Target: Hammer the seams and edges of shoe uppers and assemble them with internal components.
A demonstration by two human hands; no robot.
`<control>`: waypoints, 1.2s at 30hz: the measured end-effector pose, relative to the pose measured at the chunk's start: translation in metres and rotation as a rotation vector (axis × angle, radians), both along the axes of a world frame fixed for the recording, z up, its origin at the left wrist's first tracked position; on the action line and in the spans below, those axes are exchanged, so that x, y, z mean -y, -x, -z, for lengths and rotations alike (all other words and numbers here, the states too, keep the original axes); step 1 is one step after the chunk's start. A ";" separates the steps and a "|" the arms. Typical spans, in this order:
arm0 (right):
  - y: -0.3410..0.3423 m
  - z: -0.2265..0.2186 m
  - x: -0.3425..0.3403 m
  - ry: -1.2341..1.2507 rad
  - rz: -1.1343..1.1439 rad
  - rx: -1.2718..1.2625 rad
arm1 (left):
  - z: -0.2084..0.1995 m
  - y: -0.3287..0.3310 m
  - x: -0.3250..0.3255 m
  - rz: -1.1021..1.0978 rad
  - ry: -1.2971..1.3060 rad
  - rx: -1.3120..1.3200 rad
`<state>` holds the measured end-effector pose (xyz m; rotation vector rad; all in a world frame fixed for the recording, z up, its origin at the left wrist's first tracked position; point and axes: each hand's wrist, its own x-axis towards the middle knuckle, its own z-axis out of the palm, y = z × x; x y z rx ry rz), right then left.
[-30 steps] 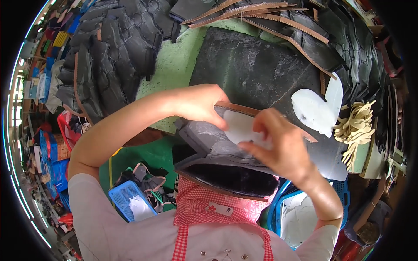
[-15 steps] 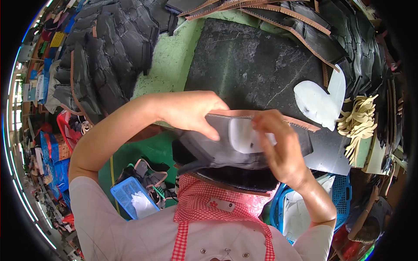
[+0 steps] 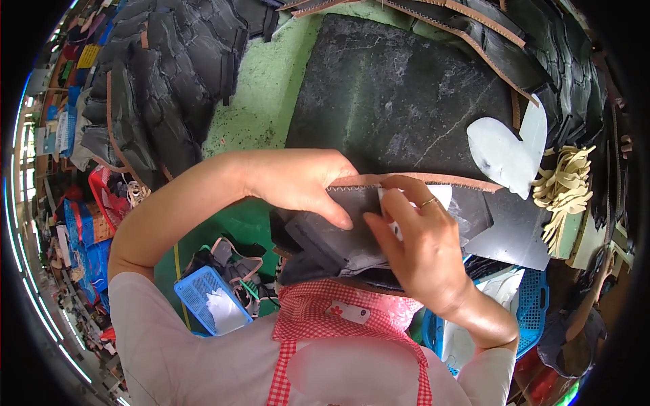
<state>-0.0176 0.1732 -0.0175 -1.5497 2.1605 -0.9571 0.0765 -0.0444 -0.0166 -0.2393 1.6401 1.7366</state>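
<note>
My left hand pinches the left part of a black leather-like panel, thumb in front and fingers hidden behind. Along the panel's upper edge runs a brown strip with a zigzag edge. A white flat patch lies against the panel's face just under that strip. Over the patch is my right hand, fingers bent, tips at the patch and the strip, a ring on one finger. It covers much of the patch. More dark material hangs below the panel, above the red checked apron.
A dark slab lies ahead on a green table. White rounded pieces and cream strips sit to the right. Black panels are piled left and right. Blue baskets stand below; another person is lower right.
My right hand has moved a little left and now covers more of the patch, its fingers nearer the brown strip. The patch has shifted right. My left hand keeps its hold.
</note>
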 end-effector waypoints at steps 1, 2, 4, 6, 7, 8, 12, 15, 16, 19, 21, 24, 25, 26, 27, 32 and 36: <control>0.005 0.003 -0.002 0.051 0.010 0.065 | -0.001 0.001 0.001 0.004 0.011 0.021; 0.012 0.004 -0.007 0.045 0.019 0.213 | -0.003 0.002 0.000 0.004 0.007 0.024; 0.016 0.002 -0.014 -0.042 0.093 0.390 | 0.001 0.003 0.001 0.017 -0.008 -0.008; 0.023 0.020 -0.025 -0.068 0.169 0.675 | 0.003 0.002 0.002 0.030 -0.018 -0.038; 0.023 0.027 -0.028 -0.068 0.176 0.676 | 0.003 0.002 0.004 0.039 0.009 -0.009; 0.023 0.032 -0.029 -0.022 0.251 0.741 | 0.002 0.000 0.006 0.046 0.037 0.021; 0.023 0.040 -0.033 0.006 0.258 0.650 | 0.012 -0.018 0.004 -0.073 -0.038 0.145; 0.014 0.016 -0.033 -0.128 0.105 0.491 | 0.009 -0.021 0.002 -0.152 -0.161 0.160; 0.010 0.014 -0.031 -0.053 0.031 0.373 | 0.010 -0.022 0.002 -0.155 -0.163 0.164; -0.008 0.012 -0.031 -0.017 -0.104 0.156 | 0.010 -0.020 0.006 -0.084 -0.052 0.049; -0.021 0.013 -0.034 -0.091 -0.167 -0.178 | 0.000 -0.012 0.009 -0.046 -0.033 0.308; -0.016 0.008 -0.032 -0.093 -0.188 -0.107 | 0.016 -0.005 -0.007 0.005 0.165 0.118; -0.008 0.007 -0.032 -0.062 -0.203 -0.026 | 0.019 -0.002 -0.014 0.074 0.377 -0.021; 0.012 0.007 -0.035 -0.077 -0.215 0.243 | 0.021 0.000 -0.017 0.078 0.452 -0.074; 0.024 0.009 -0.033 -0.034 -0.099 0.164 | 0.022 -0.001 -0.016 0.074 0.456 -0.075; 0.058 0.004 -0.013 -0.199 -0.045 0.098 | -0.001 0.006 -0.019 0.090 0.542 -0.209; 0.046 -0.019 -0.013 -0.003 0.024 -0.015 | -0.022 0.002 -0.033 0.146 0.889 -0.458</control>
